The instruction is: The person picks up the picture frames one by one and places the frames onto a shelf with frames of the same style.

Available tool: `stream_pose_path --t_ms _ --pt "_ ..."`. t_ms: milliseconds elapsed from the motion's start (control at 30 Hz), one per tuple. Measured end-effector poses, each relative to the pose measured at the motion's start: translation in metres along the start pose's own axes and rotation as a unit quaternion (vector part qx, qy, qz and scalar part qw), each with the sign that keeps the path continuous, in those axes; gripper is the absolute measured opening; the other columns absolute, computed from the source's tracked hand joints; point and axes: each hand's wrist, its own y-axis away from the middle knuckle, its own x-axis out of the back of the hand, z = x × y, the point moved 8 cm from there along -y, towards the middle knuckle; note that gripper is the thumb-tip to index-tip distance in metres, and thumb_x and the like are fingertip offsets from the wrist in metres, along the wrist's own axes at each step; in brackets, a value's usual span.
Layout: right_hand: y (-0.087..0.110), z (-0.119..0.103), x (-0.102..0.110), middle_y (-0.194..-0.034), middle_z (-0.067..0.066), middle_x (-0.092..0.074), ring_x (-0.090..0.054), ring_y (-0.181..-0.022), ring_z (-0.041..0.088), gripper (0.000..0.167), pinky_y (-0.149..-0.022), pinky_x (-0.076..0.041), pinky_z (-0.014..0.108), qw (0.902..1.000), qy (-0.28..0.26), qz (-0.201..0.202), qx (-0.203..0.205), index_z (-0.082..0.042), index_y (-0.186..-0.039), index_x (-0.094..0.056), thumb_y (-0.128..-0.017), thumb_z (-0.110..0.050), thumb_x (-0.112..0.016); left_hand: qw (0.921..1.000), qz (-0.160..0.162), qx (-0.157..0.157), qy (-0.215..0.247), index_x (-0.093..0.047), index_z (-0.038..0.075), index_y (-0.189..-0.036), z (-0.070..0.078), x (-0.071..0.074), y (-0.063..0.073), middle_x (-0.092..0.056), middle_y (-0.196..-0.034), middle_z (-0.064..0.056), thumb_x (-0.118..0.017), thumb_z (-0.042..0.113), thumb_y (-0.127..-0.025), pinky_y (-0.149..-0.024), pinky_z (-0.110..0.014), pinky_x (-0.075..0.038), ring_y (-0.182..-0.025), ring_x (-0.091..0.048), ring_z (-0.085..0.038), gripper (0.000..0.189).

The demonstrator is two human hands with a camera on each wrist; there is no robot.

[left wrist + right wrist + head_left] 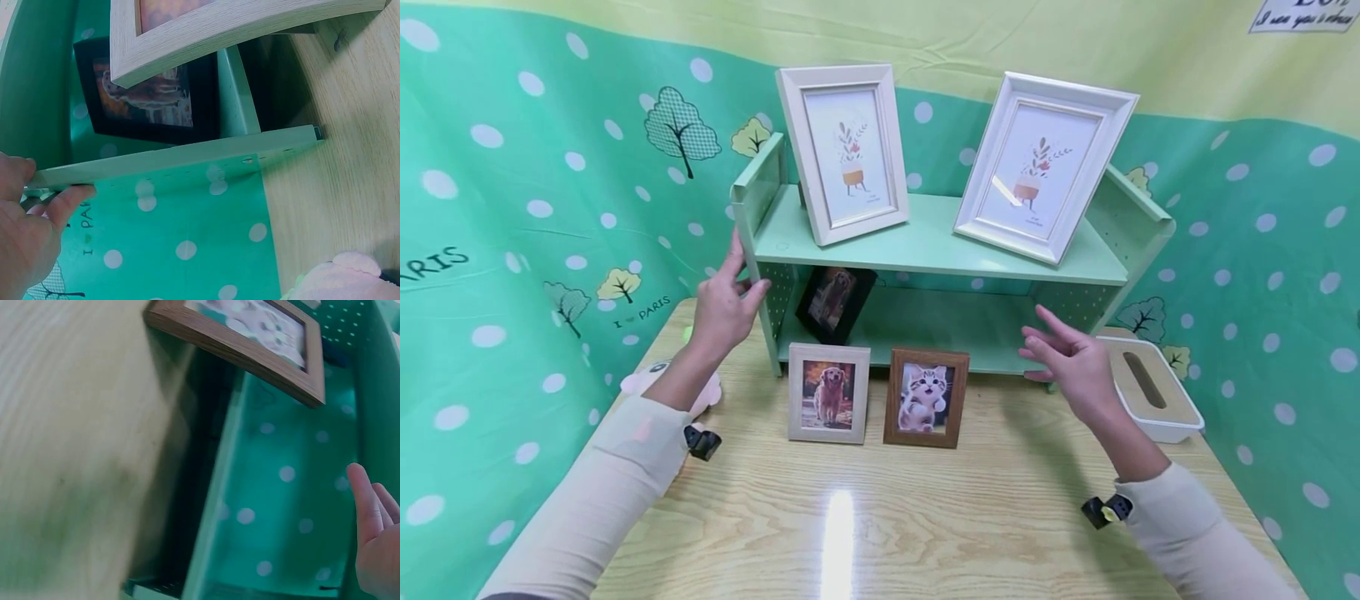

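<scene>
A two-tier green shelf (925, 254) stands on the table. My left hand (726, 308) grips the front edge of its left side panel (175, 156), with thumb and fingers at the edge in the left wrist view. My right hand (1071, 367) hovers in front of the shelf's right part, fingers extended and holding nothing. A cream frame (850, 154) and a white frame (1045, 167) stand on the upper tier. On the lower tier a black frame (835, 304) leans at the left. Before the shelf stand a pale dog-photo frame (829, 393) and a brown cat-photo frame (927, 398).
At the right, a white tissue box (1180, 425) with a wooden lid sits beside the shelf. A pink plush toy (703, 396) is partly hidden behind my left forearm. Polka-dot fabric (550, 333) surrounds the wooden table (940, 517).
</scene>
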Motion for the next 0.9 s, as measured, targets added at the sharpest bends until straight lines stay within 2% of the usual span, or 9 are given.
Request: stream_pose_path --t_ms 133,333,500,600,733,900 --pt "0.001 0.014 -0.011 -0.138 0.009 -0.065 -0.076 -0.097 0.007 0.066 -0.076 -0.067 0.034 0.9989 -0.036 -0.019 -0.024 -0.021 -0.157 -0.04 -0.098 -0.028 -0.069 1.0 0.004 -0.002 -0.006 -0.012 0.036 -0.165 0.0 0.0 0.0 -0.038 -0.161 -0.016 -0.062 0.004 -0.1 -0.093 -0.056 -0.06 -0.121 -0.06 -0.052 0.088" --pt "0.005 0.034 -0.03 -0.145 0.018 -0.058 -0.076 -0.097 0.006 0.068 -0.082 -0.066 0.04 0.9974 -0.027 -0.042 -0.051 -0.025 -0.158 -0.038 -0.098 -0.028 -0.069 1.0 0.003 -0.001 -0.003 -0.012 0.033 -0.165 0.0 0.0 0.0 -0.038 -0.16 -0.018 -0.062 0.003 -0.099 -0.091 -0.055 -0.06 -0.119 -0.061 -0.052 0.088" --pt "0.008 0.049 -0.045 -0.147 0.024 -0.054 -0.076 -0.097 0.007 0.07 -0.085 -0.065 0.046 0.995 -0.038 -0.057 -0.073 -0.02 -0.159 -0.037 -0.098 -0.023 -0.07 1.0 0.002 0.0 0.004 -0.012 0.035 -0.164 0.0 -0.001 0.0 -0.038 -0.161 -0.018 -0.062 0.003 -0.099 -0.091 -0.055 -0.06 -0.12 -0.061 -0.052 0.088" --pt "0.011 0.057 -0.051 -0.146 0.022 -0.056 -0.076 -0.099 0.012 0.071 -0.086 -0.065 0.048 0.9939 -0.033 -0.059 -0.087 -0.019 -0.159 -0.037 -0.097 -0.023 -0.071 1.0 0.002 0.002 0.005 -0.012 0.036 -0.164 0.0 -0.001 -0.001 -0.039 -0.16 -0.019 -0.062 0.003 -0.099 -0.091 -0.054 -0.06 -0.12 -0.061 -0.052 0.088" --pt "0.013 0.066 -0.059 -0.146 0.02 -0.057 -0.074 -0.108 0.027 0.073 -0.089 -0.063 0.054 0.9925 -0.03 -0.065 -0.099 -0.02 -0.159 -0.037 -0.095 -0.025 -0.073 1.0 0.002 0.006 0.0 -0.011 0.036 -0.164 0.0 -0.001 -0.001 -0.039 -0.16 -0.02 -0.062 0.004 -0.099 -0.091 -0.055 -0.06 -0.12 -0.061 -0.052 0.088" --pt "0.015 0.076 -0.068 -0.146 0.019 -0.057 -0.071 -0.114 0.035 0.075 -0.091 -0.062 0.056 0.9912 -0.032 -0.071 -0.107 -0.021 -0.159 -0.037 -0.094 -0.025 -0.074 0.9999 0.003 0.011 -0.006 -0.01 0.037 -0.164 0.0 -0.001 0.0 -0.038 -0.161 -0.018 -0.061 0.004 -0.1 -0.092 -0.056 -0.06 -0.122 -0.059 -0.053 0.088"
